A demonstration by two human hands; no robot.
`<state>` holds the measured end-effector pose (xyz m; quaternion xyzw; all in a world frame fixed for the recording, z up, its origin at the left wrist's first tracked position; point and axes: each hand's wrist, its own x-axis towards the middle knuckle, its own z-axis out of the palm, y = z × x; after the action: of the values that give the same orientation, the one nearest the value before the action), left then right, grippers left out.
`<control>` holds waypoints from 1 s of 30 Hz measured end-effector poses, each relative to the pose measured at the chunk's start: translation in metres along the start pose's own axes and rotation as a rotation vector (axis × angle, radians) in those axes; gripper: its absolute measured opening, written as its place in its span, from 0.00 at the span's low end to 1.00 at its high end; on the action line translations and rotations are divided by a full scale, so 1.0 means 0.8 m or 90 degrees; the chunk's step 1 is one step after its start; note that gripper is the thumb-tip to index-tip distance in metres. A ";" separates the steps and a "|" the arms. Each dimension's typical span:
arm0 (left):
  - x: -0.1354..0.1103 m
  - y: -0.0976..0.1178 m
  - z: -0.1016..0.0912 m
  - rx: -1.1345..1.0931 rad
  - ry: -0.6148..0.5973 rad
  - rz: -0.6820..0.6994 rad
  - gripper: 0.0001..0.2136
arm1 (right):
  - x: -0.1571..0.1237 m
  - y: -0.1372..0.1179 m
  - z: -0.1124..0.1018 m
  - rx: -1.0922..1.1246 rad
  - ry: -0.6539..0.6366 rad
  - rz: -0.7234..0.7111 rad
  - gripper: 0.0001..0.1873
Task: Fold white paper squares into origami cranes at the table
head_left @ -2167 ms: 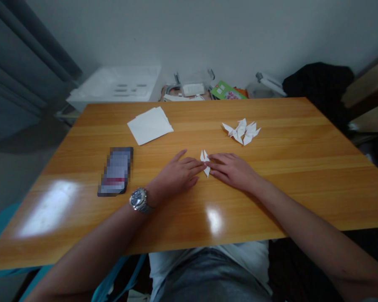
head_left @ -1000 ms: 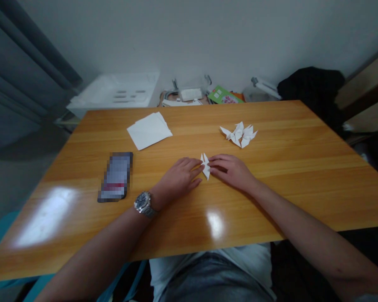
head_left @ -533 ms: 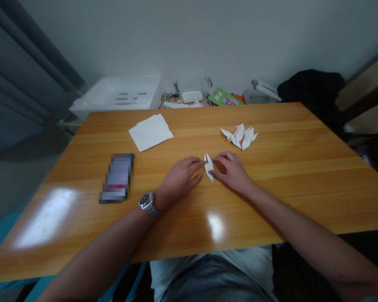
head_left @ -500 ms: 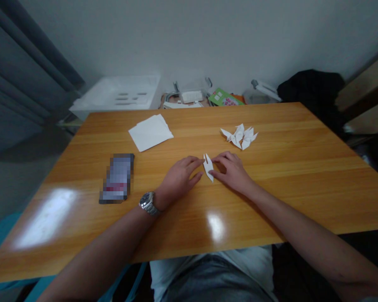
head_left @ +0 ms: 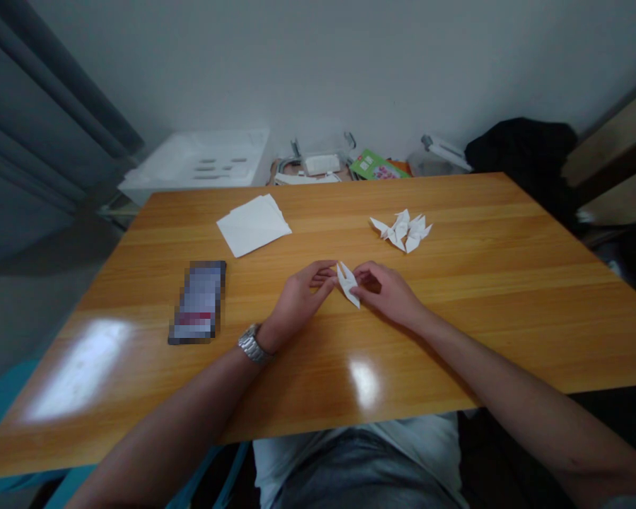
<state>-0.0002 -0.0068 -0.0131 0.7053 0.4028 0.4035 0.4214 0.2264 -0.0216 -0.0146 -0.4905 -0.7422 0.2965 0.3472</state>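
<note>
A small white piece of folded paper, slim and pointed with a split upper end, sits between my hands over the middle of the table. My right hand pinches its right edge, thumb in front and fingers curled behind. At the left edge of the paper, the thumb and fingertips of my left hand close together on it near the split points. Behind my right hand lies a cluster of white folded-paper figures with pointed tips, perhaps origami cranes.
Several white paper sheets lie at the back left of the wooden table. A blurred-out phone rests left of my left hand. Beyond the far edge are a white tray-like box, a green booklet and a dark bundle.
The folded paper has tilted and shifted slightly left, its split points spread wider. My left thumb has moved up towards its fingers, against the paper. My right hand stays on the right edge.
</note>
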 end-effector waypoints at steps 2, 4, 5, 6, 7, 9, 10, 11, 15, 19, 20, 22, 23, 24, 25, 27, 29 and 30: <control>0.000 0.001 0.001 -0.069 -0.004 -0.020 0.17 | 0.000 -0.004 -0.001 0.031 -0.006 0.001 0.11; 0.000 0.003 0.001 -0.105 0.000 -0.035 0.15 | 0.000 -0.009 -0.002 0.060 -0.016 0.006 0.11; 0.000 0.005 0.001 -0.115 0.004 -0.040 0.14 | 0.000 -0.012 -0.003 0.073 -0.025 0.009 0.11; 0.000 0.007 0.001 -0.123 0.009 -0.043 0.14 | 0.000 -0.016 -0.004 0.084 -0.036 0.012 0.11; 0.000 0.008 0.001 -0.131 0.014 -0.045 0.13 | 0.001 -0.019 -0.004 0.096 -0.048 0.015 0.11; -0.001 0.011 0.002 -0.150 0.026 -0.048 0.13 | 0.003 -0.025 -0.004 0.139 -0.074 0.028 0.11; -0.002 0.013 0.002 -0.157 0.033 -0.049 0.13 | 0.004 -0.027 -0.003 0.170 -0.089 0.038 0.11; -0.002 0.014 0.003 -0.163 0.040 -0.049 0.13 | 0.005 -0.029 -0.001 0.198 -0.099 0.050 0.12; -0.004 0.019 0.004 -0.168 0.053 -0.053 0.12 | 0.008 -0.033 0.008 0.226 -0.104 0.108 0.15; -0.003 0.020 0.002 -0.176 0.052 -0.058 0.12 | 0.005 -0.040 0.017 0.336 -0.104 0.156 0.19; -0.003 0.020 0.001 -0.183 0.052 -0.057 0.13 | 0.004 -0.043 0.018 0.387 -0.118 0.175 0.21; -0.003 0.020 0.000 -0.196 0.049 -0.051 0.13 | 0.000 -0.047 0.020 0.461 -0.131 0.200 0.22; -0.003 0.021 0.000 -0.198 0.048 -0.047 0.13 | -0.001 -0.048 0.020 0.490 -0.132 0.211 0.23; -0.003 0.021 0.000 -0.200 0.044 -0.045 0.12 | -0.003 -0.049 0.021 0.510 -0.130 0.219 0.23; -0.003 0.021 0.000 -0.202 0.040 -0.044 0.12 | -0.004 -0.050 0.021 0.526 -0.126 0.226 0.23; -0.004 0.022 0.000 -0.209 0.035 -0.043 0.13 | -0.006 -0.050 0.022 0.542 -0.120 0.235 0.23; -0.004 0.022 0.001 -0.217 0.036 -0.038 0.13 | -0.007 -0.050 0.021 0.545 -0.117 0.237 0.23; -0.004 0.022 0.001 -0.219 0.034 -0.037 0.13 | -0.008 -0.050 0.020 0.545 -0.115 0.239 0.23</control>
<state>0.0033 -0.0150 0.0020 0.5995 0.3591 0.4730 0.5365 0.1940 -0.0427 0.0058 -0.4009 -0.4791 0.6749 0.3927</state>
